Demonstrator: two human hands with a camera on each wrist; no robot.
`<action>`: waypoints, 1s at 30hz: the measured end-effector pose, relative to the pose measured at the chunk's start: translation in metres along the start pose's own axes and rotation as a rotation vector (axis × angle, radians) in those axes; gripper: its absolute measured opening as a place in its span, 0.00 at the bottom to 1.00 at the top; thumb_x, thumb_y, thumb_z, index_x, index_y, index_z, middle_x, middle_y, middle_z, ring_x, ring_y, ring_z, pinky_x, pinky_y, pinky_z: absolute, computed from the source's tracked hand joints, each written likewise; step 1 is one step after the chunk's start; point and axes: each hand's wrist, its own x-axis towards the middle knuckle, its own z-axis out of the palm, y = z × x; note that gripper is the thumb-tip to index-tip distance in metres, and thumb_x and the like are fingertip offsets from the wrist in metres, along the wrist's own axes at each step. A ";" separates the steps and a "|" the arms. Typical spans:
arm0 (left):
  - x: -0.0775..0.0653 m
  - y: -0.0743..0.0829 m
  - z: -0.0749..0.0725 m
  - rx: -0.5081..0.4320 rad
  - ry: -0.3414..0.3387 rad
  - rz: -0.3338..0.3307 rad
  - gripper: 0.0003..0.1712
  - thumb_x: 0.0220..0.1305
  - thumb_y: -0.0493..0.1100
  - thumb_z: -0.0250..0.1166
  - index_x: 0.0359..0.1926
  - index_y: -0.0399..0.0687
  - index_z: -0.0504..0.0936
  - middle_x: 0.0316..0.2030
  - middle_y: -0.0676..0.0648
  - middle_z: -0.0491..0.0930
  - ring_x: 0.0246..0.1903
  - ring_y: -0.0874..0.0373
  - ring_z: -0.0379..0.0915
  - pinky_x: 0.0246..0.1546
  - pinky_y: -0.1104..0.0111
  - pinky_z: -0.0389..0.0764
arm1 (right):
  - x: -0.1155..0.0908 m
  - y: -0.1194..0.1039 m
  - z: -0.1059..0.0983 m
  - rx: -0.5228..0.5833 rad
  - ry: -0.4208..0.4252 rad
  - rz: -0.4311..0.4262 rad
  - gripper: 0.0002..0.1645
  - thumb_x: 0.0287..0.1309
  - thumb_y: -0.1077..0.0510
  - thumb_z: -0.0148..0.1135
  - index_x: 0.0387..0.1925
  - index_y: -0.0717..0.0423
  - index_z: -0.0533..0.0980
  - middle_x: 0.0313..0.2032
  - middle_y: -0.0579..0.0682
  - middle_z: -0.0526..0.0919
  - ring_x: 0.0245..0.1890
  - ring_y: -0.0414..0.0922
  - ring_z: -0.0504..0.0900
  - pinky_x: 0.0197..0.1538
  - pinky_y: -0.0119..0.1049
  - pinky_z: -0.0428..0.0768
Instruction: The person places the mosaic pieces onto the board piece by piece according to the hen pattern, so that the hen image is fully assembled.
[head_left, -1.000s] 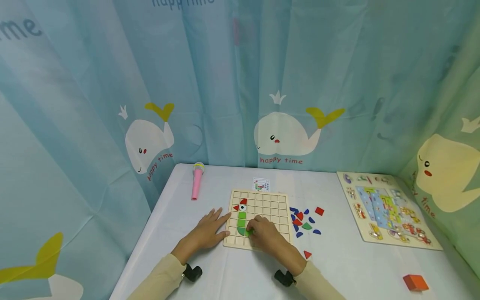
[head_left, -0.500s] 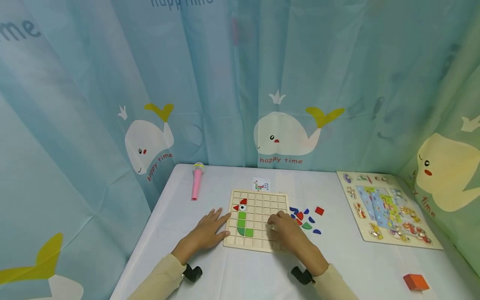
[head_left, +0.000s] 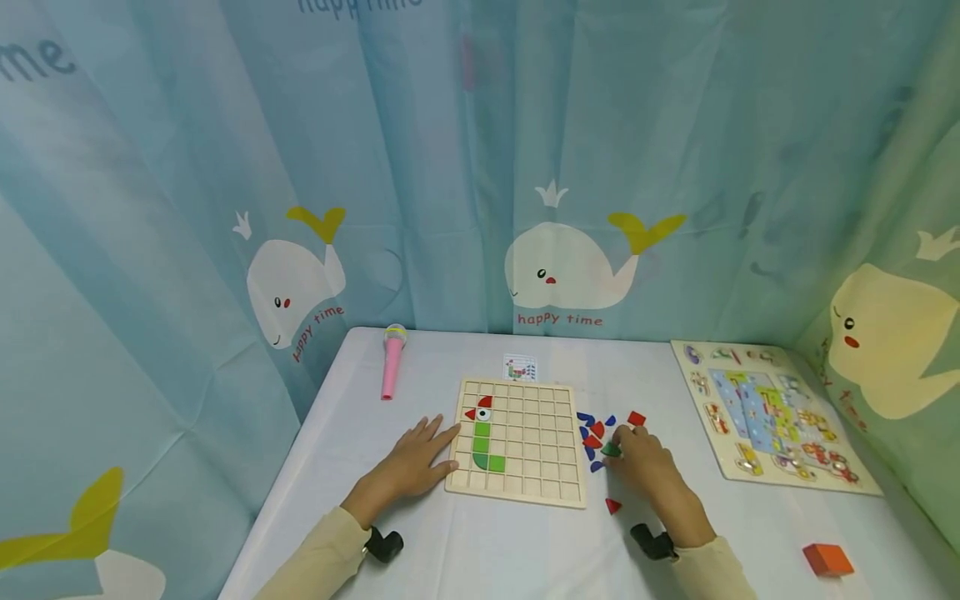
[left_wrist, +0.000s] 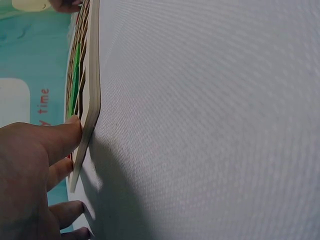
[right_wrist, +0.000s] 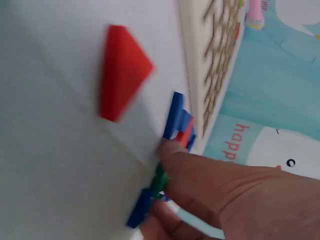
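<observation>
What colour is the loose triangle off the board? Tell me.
Red. The loose triangle shows best in the right wrist view.

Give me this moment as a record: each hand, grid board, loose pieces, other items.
Left hand: touches the left edge of the grid board
Right hand: around a green piece, firm grip unclear
Grid board: eye piece and green squares toward its left side
Loose pieces: blue pieces, red triangle and others, right of grid board
Other items: pink microphone, picture card, puzzle board, orange block

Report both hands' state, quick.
Left hand: open, touching the wooden grid board.
Right hand: closed, pinching a green puzzle piece.
</observation>
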 end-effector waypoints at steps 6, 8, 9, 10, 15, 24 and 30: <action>0.000 0.001 -0.001 -0.002 0.003 0.004 0.38 0.78 0.59 0.61 0.82 0.56 0.63 0.82 0.37 0.55 0.82 0.34 0.45 0.79 0.38 0.54 | 0.002 0.002 0.007 -0.014 0.011 -0.038 0.11 0.62 0.63 0.73 0.44 0.58 0.79 0.41 0.56 0.80 0.45 0.58 0.78 0.47 0.59 0.75; 0.001 0.000 0.000 -0.003 0.001 0.008 0.38 0.77 0.58 0.61 0.82 0.56 0.63 0.82 0.37 0.55 0.82 0.34 0.45 0.79 0.38 0.54 | 0.002 0.002 0.008 -0.018 0.021 -0.044 0.12 0.61 0.63 0.74 0.44 0.58 0.79 0.40 0.56 0.80 0.45 0.58 0.79 0.47 0.59 0.74; 0.001 0.000 0.000 0.001 -0.001 0.008 0.38 0.77 0.58 0.61 0.82 0.56 0.63 0.82 0.37 0.55 0.82 0.34 0.45 0.79 0.38 0.53 | 0.002 0.003 0.009 -0.019 0.025 -0.048 0.13 0.61 0.63 0.74 0.45 0.58 0.80 0.40 0.56 0.80 0.45 0.57 0.79 0.47 0.58 0.73; 0.001 -0.001 0.001 -0.001 0.001 0.011 0.38 0.77 0.58 0.61 0.82 0.55 0.63 0.82 0.37 0.55 0.82 0.34 0.45 0.79 0.37 0.54 | 0.001 0.003 0.010 -0.017 0.030 -0.052 0.13 0.61 0.63 0.74 0.45 0.58 0.80 0.40 0.55 0.80 0.45 0.57 0.78 0.47 0.58 0.73; 0.001 -0.002 0.002 0.007 0.003 0.006 0.39 0.77 0.59 0.61 0.82 0.56 0.63 0.82 0.38 0.55 0.82 0.34 0.45 0.79 0.38 0.54 | -0.001 0.005 0.011 0.000 0.055 -0.061 0.14 0.60 0.59 0.75 0.45 0.58 0.81 0.39 0.54 0.79 0.44 0.56 0.79 0.48 0.57 0.71; -0.001 -0.001 0.001 -0.005 0.003 0.003 0.38 0.77 0.58 0.61 0.82 0.55 0.64 0.82 0.38 0.55 0.82 0.34 0.45 0.79 0.38 0.54 | -0.002 -0.007 0.004 0.044 0.126 -0.086 0.16 0.59 0.57 0.75 0.45 0.60 0.81 0.41 0.56 0.81 0.42 0.53 0.79 0.46 0.54 0.70; -0.001 -0.001 0.000 0.002 0.002 0.005 0.38 0.78 0.59 0.61 0.82 0.55 0.63 0.82 0.37 0.55 0.82 0.34 0.45 0.79 0.39 0.53 | -0.005 -0.032 0.010 0.047 0.147 -0.192 0.14 0.58 0.59 0.75 0.44 0.59 0.81 0.39 0.53 0.81 0.40 0.49 0.79 0.45 0.52 0.74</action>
